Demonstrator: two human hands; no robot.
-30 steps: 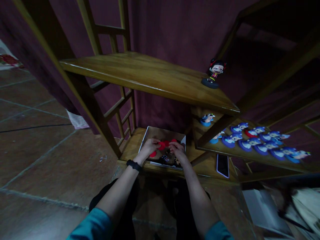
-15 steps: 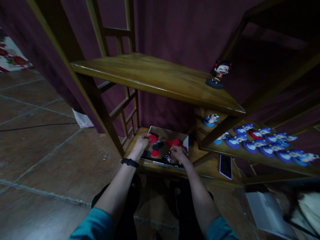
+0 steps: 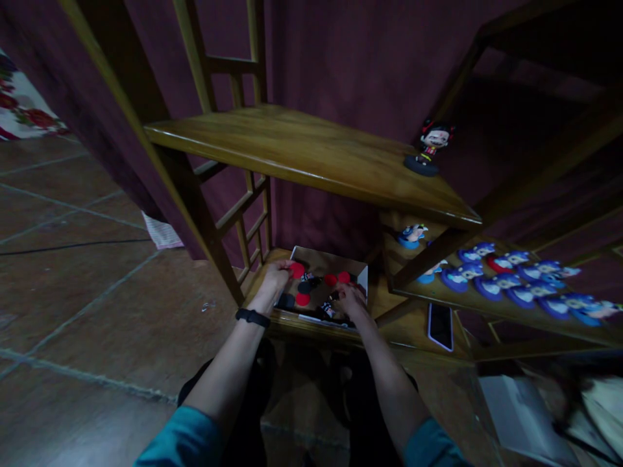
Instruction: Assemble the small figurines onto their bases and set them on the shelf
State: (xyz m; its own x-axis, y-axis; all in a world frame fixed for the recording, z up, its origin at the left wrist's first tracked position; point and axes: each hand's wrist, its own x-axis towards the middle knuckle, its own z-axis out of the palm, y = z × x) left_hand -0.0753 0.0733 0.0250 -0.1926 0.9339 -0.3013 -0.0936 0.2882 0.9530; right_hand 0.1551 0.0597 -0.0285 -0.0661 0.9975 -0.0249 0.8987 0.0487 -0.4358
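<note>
Red disc (image 3: 296, 270) was pinched in L hand (image 3: 276, 277); R hand (image 3: 351, 299) was nr. figurine (image 3: 328, 309), grip unclear. Hands had parted in last sec., work split across box (image 3: 335, 262).

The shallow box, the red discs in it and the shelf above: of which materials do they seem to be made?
Shallow box: probably matt cardboard, from its dull brown inside and pale rim.
Red discs: perhaps plastic, evenly coloured; too small to be sure.
Shelf above: varnished wood or wood-look board; grain shows and its front edge shines.
</note>
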